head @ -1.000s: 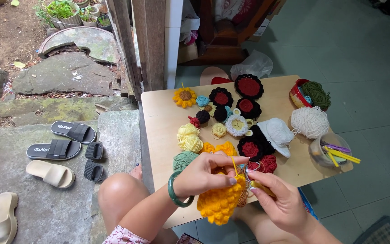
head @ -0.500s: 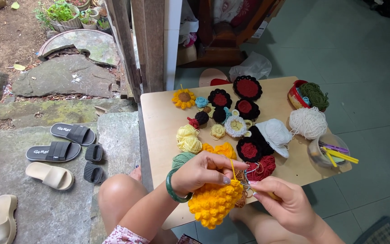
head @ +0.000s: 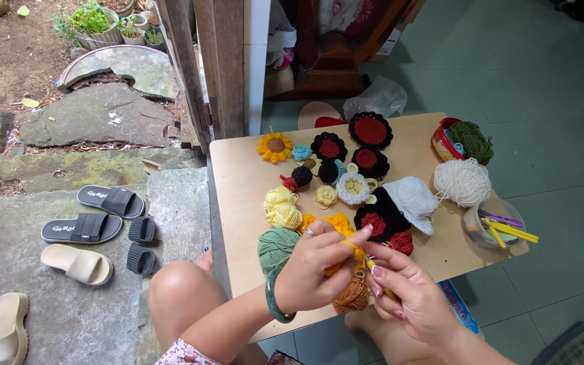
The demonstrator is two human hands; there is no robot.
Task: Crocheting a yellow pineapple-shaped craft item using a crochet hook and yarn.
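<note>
Five sandals [head: 92,228] on stone at left. One green yarn ball [head: 276,247], two pale yellow balls [head: 282,208] on desk [head: 238,189]. Left hand [head: 315,274] clenched on yellow-orange crochet piece [head: 341,225] over desk's near edge. Right hand [head: 410,297] pinching hook, barely visible. One white yarn ball [head: 462,182] at right.

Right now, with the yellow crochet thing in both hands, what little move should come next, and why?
Probably pull the next loop through. The left hand pinches the yellow crochet piece at its top edge, and the right hand holds a yellow crochet hook right against it, so the hook looks placed for one more stitch. The stitch itself is too small to see.
</note>
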